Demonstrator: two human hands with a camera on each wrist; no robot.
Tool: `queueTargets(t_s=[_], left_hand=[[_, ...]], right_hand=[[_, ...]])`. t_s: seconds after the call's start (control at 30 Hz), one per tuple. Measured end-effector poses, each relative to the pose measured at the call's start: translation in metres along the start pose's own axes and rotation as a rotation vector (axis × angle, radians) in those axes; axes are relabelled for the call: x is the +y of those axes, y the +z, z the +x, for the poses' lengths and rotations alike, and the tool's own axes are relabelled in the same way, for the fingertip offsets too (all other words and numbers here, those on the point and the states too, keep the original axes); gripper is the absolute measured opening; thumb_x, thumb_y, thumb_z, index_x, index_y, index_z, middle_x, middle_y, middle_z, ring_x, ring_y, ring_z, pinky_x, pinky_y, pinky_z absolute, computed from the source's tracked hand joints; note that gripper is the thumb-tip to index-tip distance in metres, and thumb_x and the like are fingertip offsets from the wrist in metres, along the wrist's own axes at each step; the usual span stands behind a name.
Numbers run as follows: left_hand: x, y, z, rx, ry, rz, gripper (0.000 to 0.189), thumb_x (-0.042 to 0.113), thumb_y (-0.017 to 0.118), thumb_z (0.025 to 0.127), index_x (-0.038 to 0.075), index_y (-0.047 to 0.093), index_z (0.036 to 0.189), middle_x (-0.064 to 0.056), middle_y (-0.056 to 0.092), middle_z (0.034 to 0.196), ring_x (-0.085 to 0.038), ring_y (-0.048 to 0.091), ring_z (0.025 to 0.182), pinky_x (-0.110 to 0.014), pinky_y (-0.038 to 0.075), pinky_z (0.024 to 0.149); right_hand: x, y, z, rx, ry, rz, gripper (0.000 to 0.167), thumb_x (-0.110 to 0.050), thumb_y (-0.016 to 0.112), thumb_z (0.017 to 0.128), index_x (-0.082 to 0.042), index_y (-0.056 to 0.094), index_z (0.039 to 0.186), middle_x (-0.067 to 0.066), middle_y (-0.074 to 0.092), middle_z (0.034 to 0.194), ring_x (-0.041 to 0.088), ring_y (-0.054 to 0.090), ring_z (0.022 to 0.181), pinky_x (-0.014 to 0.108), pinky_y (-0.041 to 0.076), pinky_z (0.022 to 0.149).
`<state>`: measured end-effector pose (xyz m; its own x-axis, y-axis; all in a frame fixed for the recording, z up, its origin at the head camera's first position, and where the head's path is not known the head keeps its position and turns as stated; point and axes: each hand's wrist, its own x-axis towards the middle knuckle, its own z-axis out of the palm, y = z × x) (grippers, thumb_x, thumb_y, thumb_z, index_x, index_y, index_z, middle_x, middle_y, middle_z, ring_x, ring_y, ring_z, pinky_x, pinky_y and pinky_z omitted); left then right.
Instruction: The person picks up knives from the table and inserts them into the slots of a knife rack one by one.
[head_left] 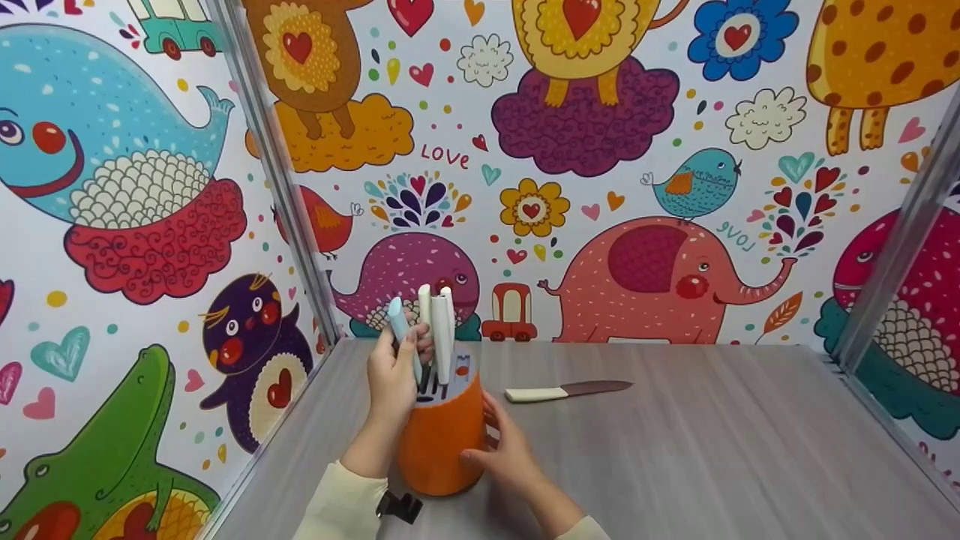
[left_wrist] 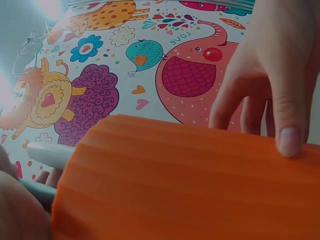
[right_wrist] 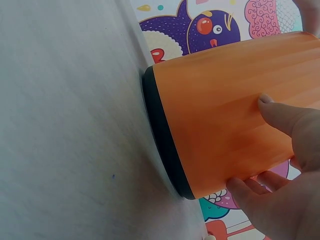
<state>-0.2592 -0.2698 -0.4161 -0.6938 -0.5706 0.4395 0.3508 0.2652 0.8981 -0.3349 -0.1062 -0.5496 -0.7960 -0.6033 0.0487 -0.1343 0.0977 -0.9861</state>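
Observation:
An orange knife block (head_left: pixel 442 442) with a dark base stands upright on the table, slots at its top. My left hand (head_left: pixel 391 364) grips the light-blue handle of a knife (head_left: pixel 397 319) at the block's left side; its blade is hidden by the hand and block. Beside those fingers, white-handled knives (head_left: pixel 443 337) rise from the slots. My right hand (head_left: pixel 510 442) holds the block's right side, thumb (right_wrist: pixel 275 112) on the near face and fingers round the far side. To the right of the block lies a knife (head_left: pixel 566 391) with a cream handle and a dark blade.
The grey wood-grain table (head_left: pixel 712 450) runs back to a wall (head_left: pixel 637 187) printed with cartoon animals. Metal posts (head_left: pixel 281 180) stand at the left and right corners. A black strap (head_left: pixel 400 508) is at the left wrist.

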Motion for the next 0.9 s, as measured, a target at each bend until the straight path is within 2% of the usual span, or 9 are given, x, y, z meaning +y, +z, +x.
queueTargets(t_s=[0.2,0.37,0.43,0.53,0.63,0.7,0.77,0.9], left_hand=[[-0.004,0.001,-0.002,-0.011,-0.060,0.121,0.038,0.019,0.047,0.115,-0.001,0.054,0.147,-0.022,0.069,0.138,-0.034,0.066,0.122,-0.056,0.054,0.111],[-0.003,-0.001,-0.001,-0.018,-0.088,0.121,0.041,0.019,0.057,0.112,0.000,0.056,0.147,-0.023,0.067,0.141,-0.036,0.068,0.125,-0.055,0.054,0.111],[-0.003,-0.004,-0.002,0.020,-0.062,0.119,0.044,0.018,0.063,0.109,0.001,0.056,0.149,-0.022,0.067,0.142,-0.037,0.068,0.128,-0.052,0.054,0.111],[-0.006,-0.011,-0.006,0.119,0.031,0.117,0.048,0.014,0.070,0.104,0.001,0.057,0.148,-0.021,0.068,0.140,-0.036,0.068,0.129,-0.047,0.054,0.110],[-0.017,-0.017,-0.018,0.196,0.138,0.143,0.054,0.013,0.074,0.100,0.000,0.054,0.148,-0.019,0.064,0.146,-0.035,0.062,0.136,-0.047,0.049,0.116],[-0.029,-0.020,-0.029,0.200,0.158,0.177,0.064,0.015,0.078,0.097,0.002,0.049,0.153,-0.017,0.057,0.155,-0.035,0.054,0.144,-0.050,0.043,0.122],[-0.043,-0.023,-0.042,0.183,0.135,0.230,0.079,0.021,0.082,0.092,0.003,0.042,0.157,-0.017,0.048,0.162,-0.037,0.047,0.148,-0.056,0.037,0.126],[-0.070,-0.025,-0.057,0.102,0.022,0.296,0.108,0.034,0.092,0.083,0.007,0.027,0.165,-0.019,0.037,0.168,-0.040,0.042,0.149,-0.064,0.033,0.126]], right_hand=[[-0.001,0.001,0.001,0.002,0.005,-0.019,0.099,-0.017,0.090,0.085,-0.023,0.035,0.166,0.012,0.044,0.168,0.040,0.045,0.152,0.060,0.042,0.121],[-0.001,0.001,0.001,0.004,0.009,-0.020,0.099,-0.018,0.091,0.085,-0.024,0.035,0.166,0.012,0.044,0.168,0.040,0.045,0.152,0.059,0.043,0.120],[0.000,0.001,0.001,-0.001,0.009,-0.024,0.099,-0.019,0.091,0.084,-0.025,0.035,0.166,0.012,0.044,0.168,0.039,0.045,0.152,0.059,0.043,0.120],[0.000,0.001,0.000,-0.002,0.015,-0.020,0.098,-0.020,0.091,0.084,-0.028,0.037,0.165,0.009,0.045,0.167,0.038,0.046,0.152,0.057,0.043,0.121],[-0.001,0.000,0.001,0.001,0.010,-0.018,0.097,-0.022,0.091,0.084,-0.029,0.037,0.165,0.008,0.046,0.167,0.037,0.046,0.151,0.057,0.044,0.121],[0.000,-0.002,0.000,0.007,0.005,-0.018,0.096,-0.022,0.091,0.085,-0.030,0.038,0.165,0.009,0.047,0.166,0.037,0.047,0.150,0.057,0.045,0.120],[0.001,-0.003,0.000,0.005,-0.017,-0.019,0.096,-0.021,0.090,0.086,-0.027,0.038,0.165,0.011,0.047,0.166,0.038,0.048,0.149,0.058,0.045,0.119],[0.004,-0.004,0.000,0.003,-0.058,-0.024,0.094,-0.019,0.090,0.087,-0.023,0.038,0.165,0.013,0.049,0.164,0.039,0.051,0.146,0.060,0.046,0.118]])
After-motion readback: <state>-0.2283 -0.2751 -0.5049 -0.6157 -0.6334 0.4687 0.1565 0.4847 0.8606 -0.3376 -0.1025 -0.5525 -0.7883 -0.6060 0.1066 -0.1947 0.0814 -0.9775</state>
